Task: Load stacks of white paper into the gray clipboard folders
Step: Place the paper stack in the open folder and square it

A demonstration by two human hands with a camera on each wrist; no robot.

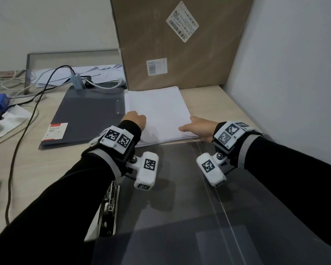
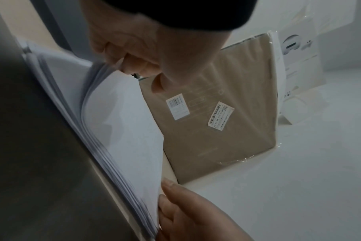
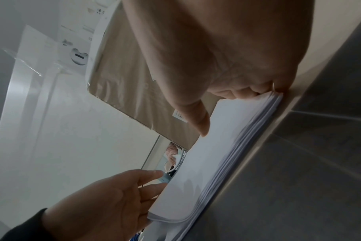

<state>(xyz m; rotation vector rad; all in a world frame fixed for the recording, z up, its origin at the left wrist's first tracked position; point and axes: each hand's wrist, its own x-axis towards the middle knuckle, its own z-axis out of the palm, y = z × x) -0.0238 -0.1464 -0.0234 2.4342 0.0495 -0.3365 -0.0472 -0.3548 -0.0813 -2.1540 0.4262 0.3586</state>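
Open folder (image 1: 180,207) nearest; cardboard box (image 1: 180,44) stands behind paper stack (image 1: 157,111).

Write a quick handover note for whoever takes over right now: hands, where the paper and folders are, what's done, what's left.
Left hand: gripping the lifted left edge of the paper stack.
Right hand: pinching the stack's near right corner.
The stack lies on the desk before a cardboard box.
Open folder nearest, clip on its left, no paper in it. Closed folder left of the stack.
Done: paper gripped. Left: lift it into the open folder and clip it.
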